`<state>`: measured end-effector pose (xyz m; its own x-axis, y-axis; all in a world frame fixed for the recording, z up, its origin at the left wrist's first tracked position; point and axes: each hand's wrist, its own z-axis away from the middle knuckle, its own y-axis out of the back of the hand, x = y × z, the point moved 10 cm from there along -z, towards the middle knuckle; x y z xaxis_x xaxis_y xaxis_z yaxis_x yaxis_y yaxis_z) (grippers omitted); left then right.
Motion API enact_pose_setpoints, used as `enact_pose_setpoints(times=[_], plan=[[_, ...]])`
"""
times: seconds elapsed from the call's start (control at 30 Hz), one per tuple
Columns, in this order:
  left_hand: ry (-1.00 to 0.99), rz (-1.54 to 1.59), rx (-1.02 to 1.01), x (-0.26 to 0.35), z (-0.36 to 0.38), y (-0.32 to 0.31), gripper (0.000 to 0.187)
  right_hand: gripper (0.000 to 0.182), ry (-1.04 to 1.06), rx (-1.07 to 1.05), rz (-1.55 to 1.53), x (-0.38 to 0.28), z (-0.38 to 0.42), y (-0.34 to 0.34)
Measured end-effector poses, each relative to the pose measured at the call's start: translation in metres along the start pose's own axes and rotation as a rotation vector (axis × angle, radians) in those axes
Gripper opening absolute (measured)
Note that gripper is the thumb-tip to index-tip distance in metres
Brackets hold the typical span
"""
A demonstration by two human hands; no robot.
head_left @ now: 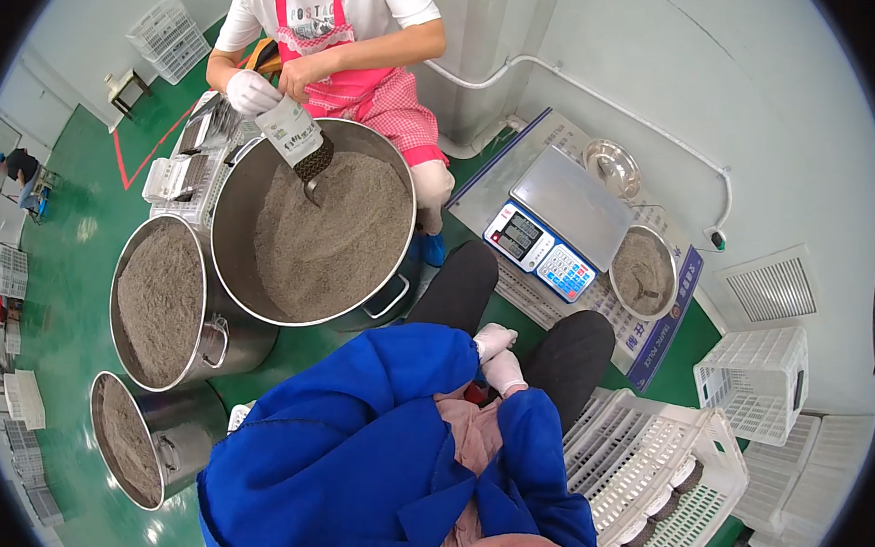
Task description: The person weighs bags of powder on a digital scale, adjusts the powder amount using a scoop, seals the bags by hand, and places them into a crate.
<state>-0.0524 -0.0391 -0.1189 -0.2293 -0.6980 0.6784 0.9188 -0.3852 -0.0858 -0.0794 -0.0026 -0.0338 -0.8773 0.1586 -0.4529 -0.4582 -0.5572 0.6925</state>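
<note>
My left hand (494,342) and my right hand (504,372), both in white gloves, rest together in my lap. Their fingers are curled in, touching each other, with no object visible in them. Ahead to the left stands a large steel pot (334,252) of grey-brown granular material. Over it, a co-worker's gloved hand (252,93) and bare hand (307,75) hold a printed pouch (292,131), with a dark scoop (314,171) at its lower end. Ahead to the right, a digital scale (544,250) sits on a printed board.
Two more steel pots, one larger (161,297) and one smaller (127,440), hold the same material at left. By the scale are a steel bowl (642,271) with material and another bowl (612,168). White crates (665,488) stand at my right, another crate (752,378) by the wall.
</note>
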Motion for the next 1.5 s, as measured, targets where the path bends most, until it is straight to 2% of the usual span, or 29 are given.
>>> enact_pose_setpoints(times=[0.13,0.23,0.47,0.53,0.6,0.67,0.7,0.77,1.1,1.2,1.37,1.5], plan=[[-0.008,-0.029,0.008,0.008,0.006,0.004,0.038,0.029,-0.047,0.108,-0.283,0.007,0.004,0.015],[-0.038,0.007,0.019,0.010,0.005,0.005,0.037,0.028,-0.053,0.109,-0.445,0.017,-0.007,0.008],[-0.065,0.082,0.039,0.021,0.015,0.008,0.036,0.028,-0.186,0.134,-0.671,0.036,-0.015,-0.005],[-0.179,0.205,0.084,0.029,0.018,0.012,0.035,0.030,-0.188,0.184,-0.768,0.036,-0.013,0.001],[-0.108,0.240,0.070,0.040,0.036,0.013,0.035,0.028,-0.186,0.221,-1.002,0.039,-0.015,-0.001],[-0.097,0.259,0.059,0.041,0.040,0.012,0.036,0.027,-0.143,0.235,-1.139,0.042,-0.018,0.004],[-0.164,0.301,0.056,0.034,0.026,0.009,0.038,0.028,-0.133,0.270,-1.234,0.044,-0.018,0.005],[-0.116,0.361,0.027,0.041,0.042,0.005,0.035,0.029,-0.139,0.299,-1.437,0.042,-0.013,0.009],[-0.008,0.336,-0.043,0.038,0.036,-0.005,0.030,0.049,-0.324,0.263,-1.531,0.044,-0.004,0.007],[-0.044,0.346,-0.026,0.042,0.041,-0.004,0.029,0.053,-0.360,0.212,-1.582,0.048,-0.012,-0.001],[-0.054,0.387,0.063,0.030,0.027,0.000,0.025,0.052,-0.327,0.193,-1.580,0.043,-0.012,0.003],[-0.065,0.345,0.018,0.027,0.021,0.001,0.023,0.053,-0.280,0.210,-1.521,0.045,-0.015,0.005]])
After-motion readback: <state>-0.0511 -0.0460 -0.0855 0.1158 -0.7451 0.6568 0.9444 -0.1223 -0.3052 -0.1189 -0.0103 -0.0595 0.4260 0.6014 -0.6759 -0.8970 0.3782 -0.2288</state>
